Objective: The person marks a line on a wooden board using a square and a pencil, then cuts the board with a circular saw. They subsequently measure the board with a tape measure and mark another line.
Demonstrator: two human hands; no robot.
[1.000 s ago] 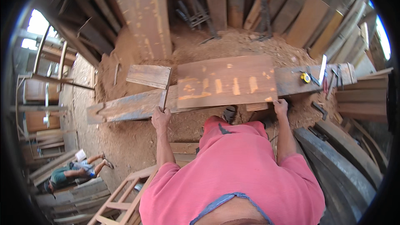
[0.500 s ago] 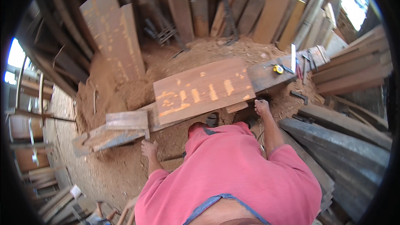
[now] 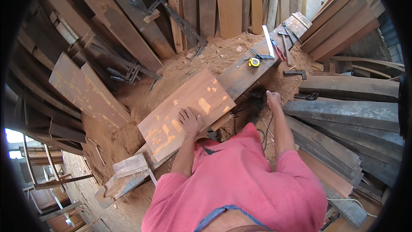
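Note:
My left hand (image 3: pixel 189 119) lies palm down with fingers apart on a brown board (image 3: pixel 193 94) with pale yellowish patches, set across a long weathered plank (image 3: pixel 238 79). My right hand (image 3: pixel 273 99) is closed beside the plank's near edge, at a dark, blurred object (image 3: pixel 257 96) with a cord below; what it grips is unclear. A small wooden piece with a handle (image 3: pixel 130 163) rests at the plank's left end. On the right end lie a yellow tape measure (image 3: pixel 254 62), a metal square (image 3: pixel 269 43) and red-handled pliers (image 3: pixel 279 52).
Planks and beams (image 3: pixel 347 109) are stacked to the right. More boards (image 3: pixel 227 6) lean along the back, with metal clamps (image 3: pixel 128 71) among them. Sawdust (image 3: pixel 133 120) heaps around the bench plank. Wooden frames (image 3: pixel 47 167) stand at the left.
My left hand has let go of the small wooden piece and moved onto the patched board. My right hand has moved from the board's corner to the dark object. The view has swung round.

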